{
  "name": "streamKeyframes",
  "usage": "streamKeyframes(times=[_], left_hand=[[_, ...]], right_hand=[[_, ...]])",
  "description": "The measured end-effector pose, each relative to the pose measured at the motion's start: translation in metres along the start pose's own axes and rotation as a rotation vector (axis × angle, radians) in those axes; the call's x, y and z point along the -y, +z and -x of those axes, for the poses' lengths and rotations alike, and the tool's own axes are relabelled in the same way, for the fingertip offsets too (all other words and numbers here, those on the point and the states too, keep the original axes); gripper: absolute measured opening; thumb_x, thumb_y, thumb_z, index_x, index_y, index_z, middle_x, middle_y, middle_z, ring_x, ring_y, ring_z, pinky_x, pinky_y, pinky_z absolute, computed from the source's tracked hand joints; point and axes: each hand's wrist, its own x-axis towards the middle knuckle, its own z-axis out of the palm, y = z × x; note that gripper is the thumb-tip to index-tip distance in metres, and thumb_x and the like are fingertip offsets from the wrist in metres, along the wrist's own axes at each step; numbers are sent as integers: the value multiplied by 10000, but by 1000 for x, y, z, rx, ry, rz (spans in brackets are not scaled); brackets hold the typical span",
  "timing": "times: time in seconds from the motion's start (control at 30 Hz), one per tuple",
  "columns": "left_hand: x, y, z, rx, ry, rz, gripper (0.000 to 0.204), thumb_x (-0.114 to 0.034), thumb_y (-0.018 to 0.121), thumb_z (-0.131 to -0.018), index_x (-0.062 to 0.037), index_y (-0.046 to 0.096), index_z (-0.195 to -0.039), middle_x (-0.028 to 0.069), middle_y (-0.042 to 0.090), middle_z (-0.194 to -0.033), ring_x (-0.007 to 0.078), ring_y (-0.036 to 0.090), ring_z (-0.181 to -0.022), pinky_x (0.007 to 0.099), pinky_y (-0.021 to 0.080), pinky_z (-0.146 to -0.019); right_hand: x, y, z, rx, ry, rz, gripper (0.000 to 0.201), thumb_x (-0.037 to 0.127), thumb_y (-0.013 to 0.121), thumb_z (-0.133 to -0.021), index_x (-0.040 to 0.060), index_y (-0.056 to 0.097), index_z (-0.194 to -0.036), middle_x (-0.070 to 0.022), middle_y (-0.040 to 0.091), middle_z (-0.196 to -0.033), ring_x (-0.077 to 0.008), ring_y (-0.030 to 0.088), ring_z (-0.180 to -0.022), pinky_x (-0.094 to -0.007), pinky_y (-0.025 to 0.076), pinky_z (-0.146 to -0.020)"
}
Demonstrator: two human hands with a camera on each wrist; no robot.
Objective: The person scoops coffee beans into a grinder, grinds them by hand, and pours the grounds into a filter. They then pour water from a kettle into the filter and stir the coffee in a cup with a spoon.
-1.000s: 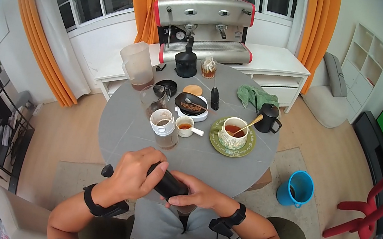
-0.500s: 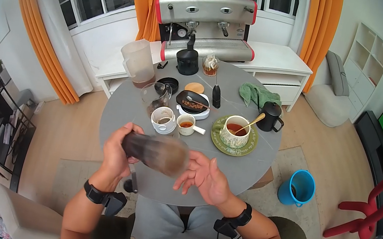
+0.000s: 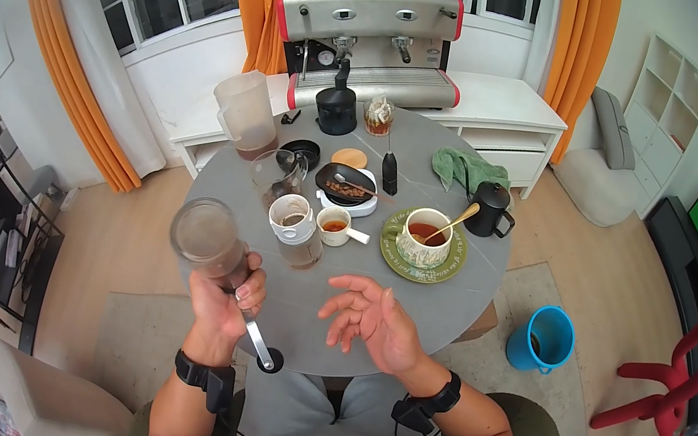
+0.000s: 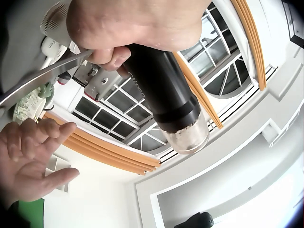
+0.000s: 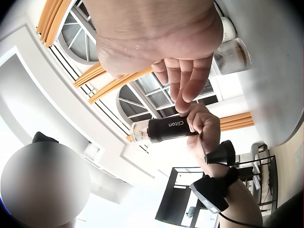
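Right hand (image 3: 373,322) open, palm up, holding nothing, just right of the grinder (image 3: 212,247); left hand (image 3: 225,299) wrapped round its black body, upended near the table (image 3: 329,343) edge; likely rigid, hefty, clear jar fragile, so grip mid-body.

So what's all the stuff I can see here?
Grinder: one, black, clear end up, in left hand.
Table: one, grey, round.
Espresso machine: one, silver and red, behind table.
Jug: one, clear, table's far left.
Kettle: one, black, table's right.
Cloth: one, green, by kettle.
Mug: one, white, with spoon, on green saucer.
Bucket: one, blue, on floor.
Curtains: orange, by windows.
Left hand: grips grinder.
Right hand: open, palm up, empty.
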Motion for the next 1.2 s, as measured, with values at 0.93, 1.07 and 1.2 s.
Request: streamKeyframes(times=[0.93,1.07,1.2], left_hand=[[-52,43,10,-79,566,-1018,337,-346,504,-965,-40,630,-902,79,644,-777,197,587,-589,336,466,-527],[-56,96,21,541,723,-1958,223,-246,627,-898,-27,635,-861,122,596,-772,262,602,-623,373,477,-576],[-43,107,23,813,705,-2319,132,-160,696,-816,-51,631,-855,100,565,-767,297,593,-627,397,476,-550]], right_hand=[[-2,-16,2,-64,-28,-45,621,516,316,-1089,10,466,-1415,-146,660,-1134,-179,675,-825,-265,506,-645],[-7,-9,-2,-219,-85,21,636,540,292,-1086,5,503,-1358,-138,666,-1122,-173,665,-825,-264,501,-643],[-9,-5,-2,-308,-119,66,646,560,270,-1085,12,529,-1308,-128,669,-1115,-167,658,-855,-263,499,-653]])
